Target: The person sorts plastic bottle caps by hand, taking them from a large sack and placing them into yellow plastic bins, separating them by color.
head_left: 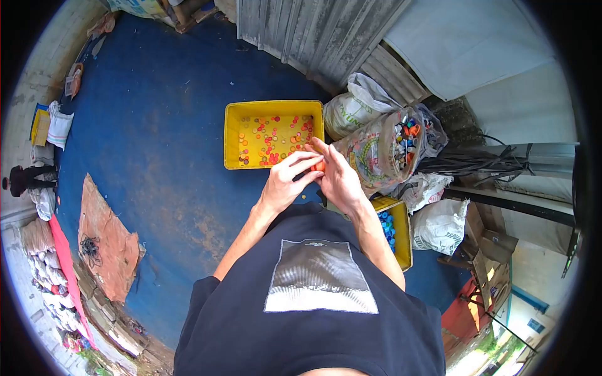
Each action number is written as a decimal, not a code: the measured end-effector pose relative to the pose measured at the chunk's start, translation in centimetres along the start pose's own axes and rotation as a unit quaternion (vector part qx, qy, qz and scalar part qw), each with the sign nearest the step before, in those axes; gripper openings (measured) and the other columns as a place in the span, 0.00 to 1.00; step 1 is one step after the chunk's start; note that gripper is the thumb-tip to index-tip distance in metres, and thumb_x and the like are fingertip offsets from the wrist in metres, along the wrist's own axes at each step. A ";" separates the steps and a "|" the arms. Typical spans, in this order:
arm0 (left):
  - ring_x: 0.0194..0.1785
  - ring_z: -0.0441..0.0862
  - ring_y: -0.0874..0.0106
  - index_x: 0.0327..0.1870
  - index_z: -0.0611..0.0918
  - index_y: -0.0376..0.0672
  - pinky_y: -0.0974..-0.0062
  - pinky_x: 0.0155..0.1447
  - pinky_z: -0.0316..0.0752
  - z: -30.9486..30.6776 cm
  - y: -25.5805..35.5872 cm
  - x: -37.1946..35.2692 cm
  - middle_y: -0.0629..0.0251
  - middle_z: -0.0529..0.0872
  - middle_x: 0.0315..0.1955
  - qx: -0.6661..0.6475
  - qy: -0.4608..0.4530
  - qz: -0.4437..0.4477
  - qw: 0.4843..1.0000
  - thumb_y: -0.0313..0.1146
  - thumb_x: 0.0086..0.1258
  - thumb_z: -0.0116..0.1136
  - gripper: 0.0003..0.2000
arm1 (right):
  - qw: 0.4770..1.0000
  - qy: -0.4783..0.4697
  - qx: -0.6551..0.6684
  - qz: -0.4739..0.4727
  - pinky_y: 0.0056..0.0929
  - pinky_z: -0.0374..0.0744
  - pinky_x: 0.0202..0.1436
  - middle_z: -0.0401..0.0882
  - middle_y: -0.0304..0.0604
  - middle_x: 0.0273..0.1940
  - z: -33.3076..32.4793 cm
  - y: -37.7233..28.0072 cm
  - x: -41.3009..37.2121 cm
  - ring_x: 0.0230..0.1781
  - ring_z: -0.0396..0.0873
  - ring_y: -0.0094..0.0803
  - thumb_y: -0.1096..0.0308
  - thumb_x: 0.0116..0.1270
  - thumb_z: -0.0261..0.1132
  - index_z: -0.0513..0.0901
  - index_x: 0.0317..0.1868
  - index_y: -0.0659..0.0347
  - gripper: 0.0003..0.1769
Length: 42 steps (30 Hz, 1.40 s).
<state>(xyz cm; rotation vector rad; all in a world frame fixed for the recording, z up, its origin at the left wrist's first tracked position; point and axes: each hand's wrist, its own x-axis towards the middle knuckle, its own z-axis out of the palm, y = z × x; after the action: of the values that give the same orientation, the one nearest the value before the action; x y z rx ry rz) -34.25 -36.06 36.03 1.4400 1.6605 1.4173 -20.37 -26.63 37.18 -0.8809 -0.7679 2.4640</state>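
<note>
My left hand [285, 180] is closed in a pinch on a small orange bottle cap [319, 167], in front of my chest. Against that cap rests my right hand [342, 178], its fingers stretched out and palm turned inward; whether anything else lies in the palm is hidden. Just beyond both hands stands a yellow bin [229, 136] on the floor, with many red, orange and yellow bottle caps [271, 150] scattered over its bottom. Close to my right forearm, a second yellow bin [405, 241] holds blue caps [387, 229].
A large sack [370, 150] full of mixed-colour caps leans beside the first bin, near a white sack [351, 111]. Another white sack [440, 224] stands at right. Blue sheeting [169, 125] covers the floor. A person [30, 180] is at far left.
</note>
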 end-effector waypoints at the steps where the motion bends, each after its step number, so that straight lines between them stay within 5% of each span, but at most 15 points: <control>1: 0.55 0.90 0.62 0.58 0.90 0.37 0.69 0.62 0.85 -0.3 -0.2 -0.3 0.57 0.91 0.53 -0.015 0.011 -0.022 1.000 0.27 0.68 0.76 0.18 | 1.000 -0.018 -0.004 0.000 0.35 0.67 0.80 0.65 0.50 0.80 0.0 0.5 0.2 0.78 0.67 0.33 0.47 0.91 0.47 0.60 0.85 0.63 0.36; 4: 0.55 0.90 0.64 0.58 0.90 0.37 0.69 0.62 0.85 -1.3 -1.4 -0.6 0.57 0.91 0.53 0.012 0.057 -0.016 0.998 0.27 0.68 0.76 0.17 | 0.998 -0.054 0.024 -0.001 0.37 0.70 0.81 0.67 0.48 0.80 -0.6 1.8 0.7 0.76 0.71 0.33 0.57 0.90 0.54 0.60 0.86 0.64 0.33; 8: 0.55 0.91 0.63 0.58 0.90 0.36 0.69 0.62 0.84 -2.6 -1.8 -1.2 0.58 0.91 0.52 0.003 0.074 -0.037 0.997 0.26 0.68 0.75 0.17 | 0.994 -0.017 -0.104 -0.017 0.31 0.79 0.74 0.78 0.48 0.72 0.2 3.0 1.9 0.67 0.80 0.28 0.65 0.87 0.60 0.65 0.83 0.66 0.31; 20: 0.54 0.91 0.64 0.58 0.91 0.38 0.70 0.60 0.86 -6.6 -3.0 0.7 0.58 0.92 0.52 0.026 0.084 -0.055 0.995 0.25 0.69 0.74 0.16 | 0.959 0.015 -0.277 -0.064 0.26 0.86 0.60 0.92 0.48 0.54 2.2 1.1 6.0 0.51 0.89 0.26 0.67 0.72 0.78 0.87 0.65 0.69 0.24; 37: 0.58 0.92 0.67 0.62 0.88 0.35 0.72 0.65 0.87 -7.9 -6.9 4.1 0.57 0.90 0.58 0.000 0.119 -0.029 0.992 0.23 0.71 0.73 0.19 | 0.961 0.016 -0.218 -0.167 0.27 0.89 0.60 0.91 0.52 0.55 3.5 2.6 11.6 0.53 0.90 0.31 0.70 0.75 0.75 0.88 0.63 0.70 0.20; 40: 0.61 0.90 0.63 0.65 0.87 0.36 0.69 0.67 0.85 -8.1 -7.8 4.4 0.55 0.89 0.61 0.011 0.098 -0.028 0.995 0.25 0.71 0.73 0.21 | 0.942 0.041 -0.286 -0.170 0.30 0.87 0.61 0.91 0.55 0.56 3.2 2.4 12.0 0.54 0.90 0.33 0.64 0.77 0.73 0.86 0.65 0.71 0.23; 42: 0.63 0.89 0.56 0.67 0.86 0.38 0.65 0.68 0.83 -8.2 -8.8 4.5 0.53 0.88 0.63 0.082 0.091 -0.015 0.992 0.28 0.71 0.74 0.23 | 0.884 0.098 -0.406 -0.211 0.32 0.86 0.62 0.91 0.58 0.57 1.9 2.9 13.1 0.56 0.90 0.35 0.58 0.80 0.70 0.84 0.68 0.71 0.26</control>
<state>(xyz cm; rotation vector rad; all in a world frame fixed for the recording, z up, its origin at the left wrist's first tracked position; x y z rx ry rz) -46.09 -33.94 31.66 1.3994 1.9444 1.4622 -31.55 -22.52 30.78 -1.0562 -1.7522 1.6048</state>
